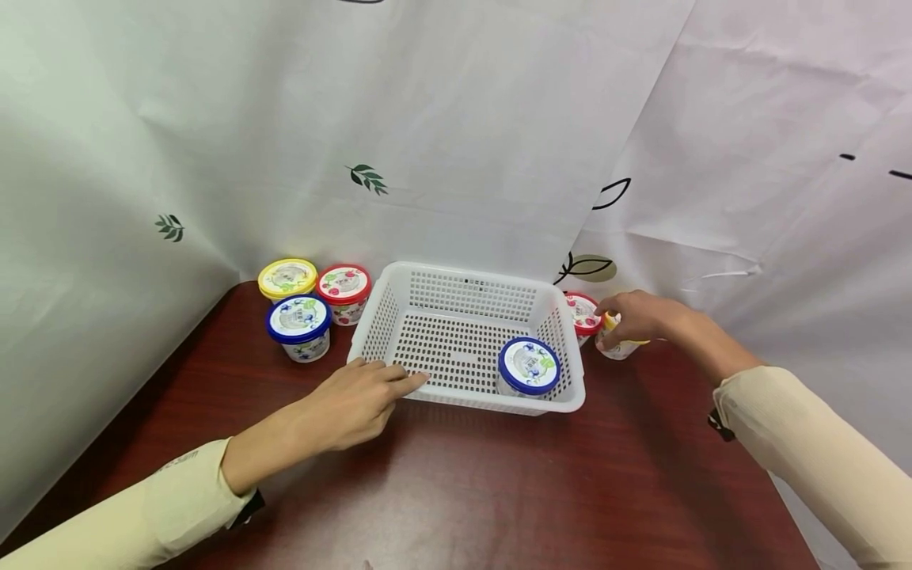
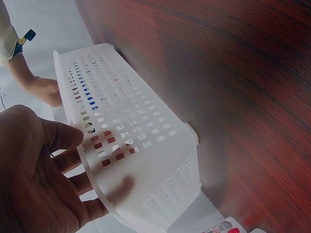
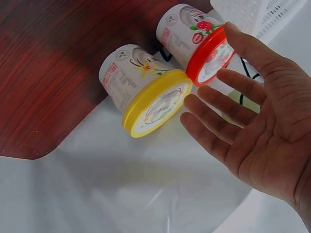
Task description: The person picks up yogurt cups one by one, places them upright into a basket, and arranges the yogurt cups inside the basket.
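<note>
My left hand [image 1: 356, 402] grips the front left corner of a white plastic basket [image 1: 465, 400]. In the left wrist view its fingers reach over the rim into the basket, with the thumb on the outer side. Inside the basket, at its right end, stands a tub with a blue lid [image 1: 530, 366]. To the right of the basket, my right hand [image 1: 639, 314] is spread above two tubs, holding nothing. One is a yellow-lidded tub [image 3: 133, 82], and beside it is a red-lidded tub [image 3: 194, 41]. The right thumb is near the red lid; whether it touches cannot be told.
Left of the basket stand a yellow-lidded tub [image 1: 287, 279], a red-lidded tub [image 1: 344, 291] and a blue-lidded tub [image 1: 301, 326], close together. A pale curtain [image 1: 456, 158] hangs behind the dark red wooden table [image 1: 484, 491].
</note>
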A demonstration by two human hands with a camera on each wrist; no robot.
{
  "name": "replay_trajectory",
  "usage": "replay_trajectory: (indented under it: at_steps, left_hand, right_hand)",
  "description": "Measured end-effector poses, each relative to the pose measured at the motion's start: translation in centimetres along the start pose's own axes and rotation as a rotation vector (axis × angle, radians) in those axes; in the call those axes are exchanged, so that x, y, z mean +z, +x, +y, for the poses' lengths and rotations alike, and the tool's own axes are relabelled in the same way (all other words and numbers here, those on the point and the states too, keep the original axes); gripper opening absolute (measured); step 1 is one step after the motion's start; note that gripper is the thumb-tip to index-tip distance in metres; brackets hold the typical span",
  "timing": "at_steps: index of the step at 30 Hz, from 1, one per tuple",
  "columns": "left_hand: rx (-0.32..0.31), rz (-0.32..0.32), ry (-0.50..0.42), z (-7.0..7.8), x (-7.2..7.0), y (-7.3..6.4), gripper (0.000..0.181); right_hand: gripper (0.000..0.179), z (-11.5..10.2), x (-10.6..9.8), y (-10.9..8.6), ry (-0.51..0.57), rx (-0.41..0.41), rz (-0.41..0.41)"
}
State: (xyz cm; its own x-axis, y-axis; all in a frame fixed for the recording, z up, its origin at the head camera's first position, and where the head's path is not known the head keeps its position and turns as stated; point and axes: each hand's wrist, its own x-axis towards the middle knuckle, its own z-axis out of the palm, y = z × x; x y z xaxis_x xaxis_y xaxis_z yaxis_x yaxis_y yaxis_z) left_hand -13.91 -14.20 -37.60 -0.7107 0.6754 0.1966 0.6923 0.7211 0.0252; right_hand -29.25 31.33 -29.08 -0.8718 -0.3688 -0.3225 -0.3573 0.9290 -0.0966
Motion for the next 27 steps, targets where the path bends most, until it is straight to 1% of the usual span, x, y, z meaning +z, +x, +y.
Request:
replay_trajectory:
  at_steps: [10, 18, 23, 24, 26, 27]
  left_hand:
    - [0.000, 0.000, 0.005, 0.1, 0.0, 0.1, 0.051]
    - [-0.011, -0.010, -0.001, 0.2, -0.1, 0.0, 0.051]
    - [-0.011, -0.009, 0.002, 0.3, -0.1, 0.0, 0.051]
    - [-0.009, -0.006, 0.005, 0.3, -0.1, 0.0, 0.051]
    - [-0.003, 0.002, 0.010, 0.3, -0.1, 0.0, 0.051]
    - [-0.001, 0.006, 0.012, 0.3, -0.1, 0.1, 0.051]
  right_hand:
    - [0.077, 0.6, 0.4, 0.5, 0.009, 0.037, -0.012]
    - [0.079, 0.9, 0.4, 0.8, 0.015, 0.033, -0.017]
    - [0.076, 2.5, 1.0, 1.5, -0.004, -0.011, 0.012]
    - [0.076, 2.7, 1.0, 1.6, -0.001, -0.010, 0.013]
    - [0.077, 3.8, 1.6, 2.1, -0.009, -0.007, 0.031]
    - [0.080, 4.1, 1.7, 2.2, 0.009, -0.003, 0.024]
